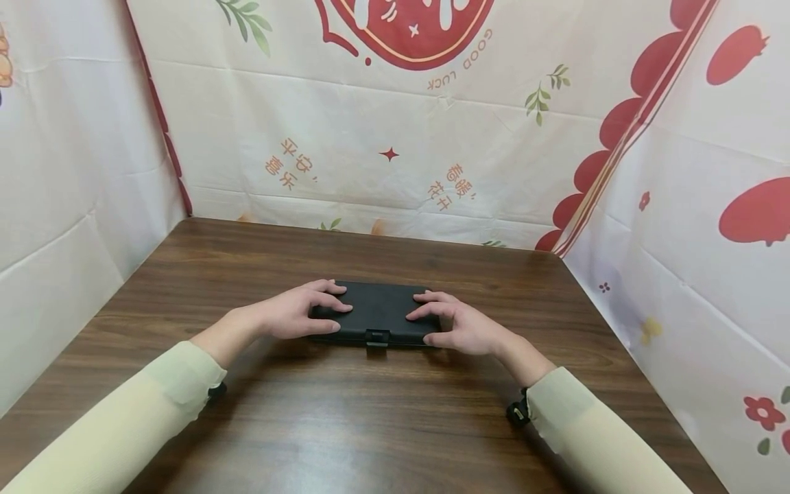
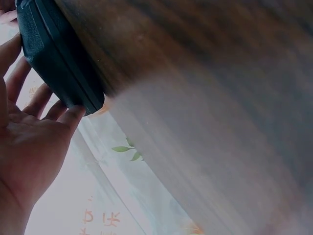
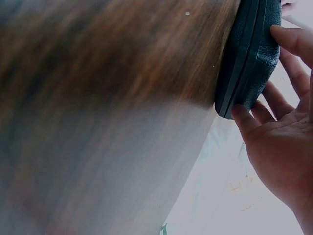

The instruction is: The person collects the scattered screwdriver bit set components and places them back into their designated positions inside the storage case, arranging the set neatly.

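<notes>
A closed black hard case (image 1: 382, 307) lies flat on the wooden table, its front latch (image 1: 377, 336) facing me. My left hand (image 1: 293, 310) rests on its left end, fingertips and thumb spread over the lid. On the right end, my right hand (image 1: 465, 328) lies in the same way, its thumb near the front edge. In the left wrist view, the little finger touches the end of the case (image 2: 61, 63), palm away from it. The right wrist view likewise shows the little finger against the case (image 3: 249, 54). What the case contains is hidden.
The dark wood table (image 1: 370, 425) stretches around the case. Behind it hangs a white printed cloth (image 1: 358, 116), with more cloth along the left and right sides. A black strap (image 1: 518, 412) shows below the right sleeve cuff.
</notes>
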